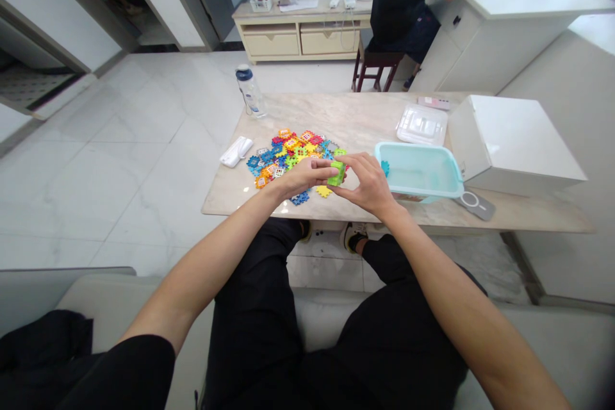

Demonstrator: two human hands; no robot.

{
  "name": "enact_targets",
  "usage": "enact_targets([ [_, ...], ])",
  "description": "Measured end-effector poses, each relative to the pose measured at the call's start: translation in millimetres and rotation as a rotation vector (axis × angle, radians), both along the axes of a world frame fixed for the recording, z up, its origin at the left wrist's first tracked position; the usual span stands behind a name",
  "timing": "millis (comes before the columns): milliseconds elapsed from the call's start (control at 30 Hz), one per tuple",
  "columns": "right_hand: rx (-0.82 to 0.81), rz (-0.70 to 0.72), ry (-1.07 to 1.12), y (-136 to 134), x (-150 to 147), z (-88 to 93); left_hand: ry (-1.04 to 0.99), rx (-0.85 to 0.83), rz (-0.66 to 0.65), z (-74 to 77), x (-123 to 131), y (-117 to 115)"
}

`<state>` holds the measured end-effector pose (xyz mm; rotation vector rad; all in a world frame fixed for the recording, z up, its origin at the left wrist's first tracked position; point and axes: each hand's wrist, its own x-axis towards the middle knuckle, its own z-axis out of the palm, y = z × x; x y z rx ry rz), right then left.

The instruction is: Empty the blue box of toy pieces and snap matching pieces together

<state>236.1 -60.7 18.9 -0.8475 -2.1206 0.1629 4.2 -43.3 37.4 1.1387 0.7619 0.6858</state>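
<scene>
Between my two hands is a small green block [337, 173], made of green toothed pieces. The fingers of my left hand [307, 178] are closed on its left side. On its right side, my right hand [368, 184] grips it between thumb and fingers. Just behind and to the left of my hands, a heap of colourful toothed plastic pieces [288, 148] lies on the marble-look table [346, 116]. A yellow piece [323, 191] lies just below the block, near the front edge. To the right stands a light blue bin [420, 170] with a blue piece [385, 168] at its left end.
A water bottle [250, 93] and a white pouch [236, 152] are at the table's left. On the right are a clear lid [423, 124], a white box [519, 141] and a grey phone-like object [475, 204]. Beyond, a person [401, 0] sits at a white counter.
</scene>
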Motion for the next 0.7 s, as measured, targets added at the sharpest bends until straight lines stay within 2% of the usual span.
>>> enact_targets([
  [200, -0.05, -0.045, -0.04, 0.2, 1.7, -1.1, -0.002, -0.013, 0.01, -0.6, -1.2, 0.5],
  [700, -0.066, -0.03, 0.0, 1.5, 0.2, -2.9, -0.042, -0.022, -0.016, -3.9, -2.2, 1.8],
])
